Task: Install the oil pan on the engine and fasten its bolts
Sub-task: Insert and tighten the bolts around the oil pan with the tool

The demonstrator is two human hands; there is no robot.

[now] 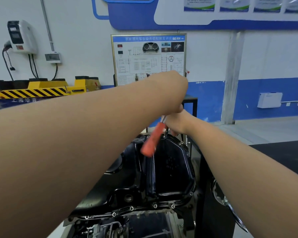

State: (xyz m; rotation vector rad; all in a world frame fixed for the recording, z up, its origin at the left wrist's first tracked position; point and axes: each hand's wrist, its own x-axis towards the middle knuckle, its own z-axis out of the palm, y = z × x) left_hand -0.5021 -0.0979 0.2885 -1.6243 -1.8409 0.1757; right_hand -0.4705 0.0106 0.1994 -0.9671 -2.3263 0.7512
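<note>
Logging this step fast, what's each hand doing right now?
Left hand: closed on the top of the orange-handled wrench.
Right hand: closed round the socket shaft at the oil pan rim.

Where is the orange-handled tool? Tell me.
Head view, centre: the orange-handled tool slants over the far end of the oil pan, its metal top end at the left hand, beside the right hand.

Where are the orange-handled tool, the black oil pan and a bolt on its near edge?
orange-handled tool (152, 139): head view, middle of the orange grip.
oil pan (172, 167): head view, its flat dark face.
near-edge bolt (155, 205): head view, the bolt head.
</note>
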